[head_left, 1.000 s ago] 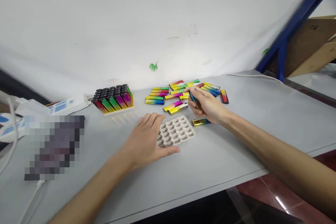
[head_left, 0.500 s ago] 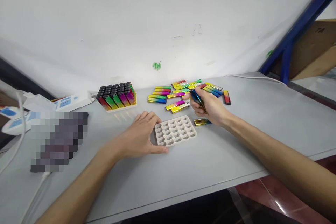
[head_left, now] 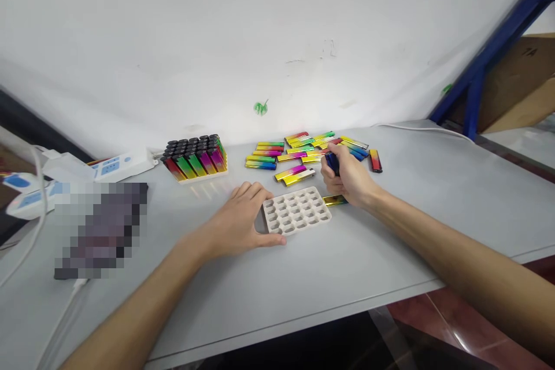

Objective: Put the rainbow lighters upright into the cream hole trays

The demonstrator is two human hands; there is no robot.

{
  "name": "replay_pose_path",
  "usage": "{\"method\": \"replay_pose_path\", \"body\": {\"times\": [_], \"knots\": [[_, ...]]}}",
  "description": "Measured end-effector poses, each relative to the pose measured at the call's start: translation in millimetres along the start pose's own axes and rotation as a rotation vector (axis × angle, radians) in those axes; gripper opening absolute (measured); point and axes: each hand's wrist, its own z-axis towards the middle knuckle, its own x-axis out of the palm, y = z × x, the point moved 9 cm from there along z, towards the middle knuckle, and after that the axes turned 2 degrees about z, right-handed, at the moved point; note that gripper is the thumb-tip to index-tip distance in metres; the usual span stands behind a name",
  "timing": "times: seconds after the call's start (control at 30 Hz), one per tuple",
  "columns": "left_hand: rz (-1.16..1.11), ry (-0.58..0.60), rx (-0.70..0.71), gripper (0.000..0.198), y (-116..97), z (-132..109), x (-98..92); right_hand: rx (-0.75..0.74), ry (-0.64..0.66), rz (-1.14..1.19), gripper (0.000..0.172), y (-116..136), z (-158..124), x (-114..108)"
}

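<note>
A person sits at a pale grey surface (head_left: 390, 254) against a white wall, both bare forearms reaching forward. The right hand (head_left: 352, 180) is closed into a loose fist around a blue lighter (head_left: 332, 163). Only its dark upper end shows above the curled fingers (head_left: 342, 157). It seems to stand roughly upright, tipped a little to the left, but the rest of its body is hidden in the palm, so the long axis is hard to judge.

From that fist, an empty tray (head_left: 299, 211) of small moulded pockets lies near, at about eight o'clock, flat on the surface, with its long side running left to right. The left hand (head_left: 236, 222) rests palm down and open at the tray's left edge, thumb and fingertips touching it and gripping nothing. The right hand is the one carrying a lighter, and the left is the one at the tray.

A gold lighter (head_left: 333, 200) lies just beside the tray's right edge, partly under the right wrist. Loose rainbow lighters (head_left: 299, 150) lie scattered at eleven o'clock from the fist. A filled tray (head_left: 195, 159) of upright lighters stands at ten o'clock from the left hand. Further left, a pixelated patch (head_left: 99, 231) hides whatever is there.
</note>
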Motion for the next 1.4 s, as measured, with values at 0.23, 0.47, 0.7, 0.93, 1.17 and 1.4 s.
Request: {"method": "replay_pose_path", "body": {"times": [0.23, 0.47, 0.7, 0.93, 1.17, 1.4], "knots": [[-0.013, 0.000, 0.001, 0.072, 2, 0, 0.4, 0.003, -0.011, -0.018, 0.048, 0, -4, 3], [-0.001, 0.010, -0.001, 0.078, 1, -1, 0.6, -0.003, 0.001, -0.013, 0.057, -1, -1, 2], [0.054, 0.021, -0.016, 0.082, 1, -4, -5.6, 0.033, -0.017, -0.023, 0.053, -3, -2, 1], [0.076, 0.000, -0.025, 0.073, 2, -3, -6.2, -0.014, -0.039, -0.005, 0.051, 2, -4, 0], [0.058, -0.010, -0.013, 0.071, 1, -3, -5.6, -0.213, 0.038, -0.229, 0.047, 12, -5, 6], [0.023, -0.003, -0.041, 0.070, 4, -4, -3.9, -0.431, 0.211, -0.477, 0.033, 38, -25, 58]]}}
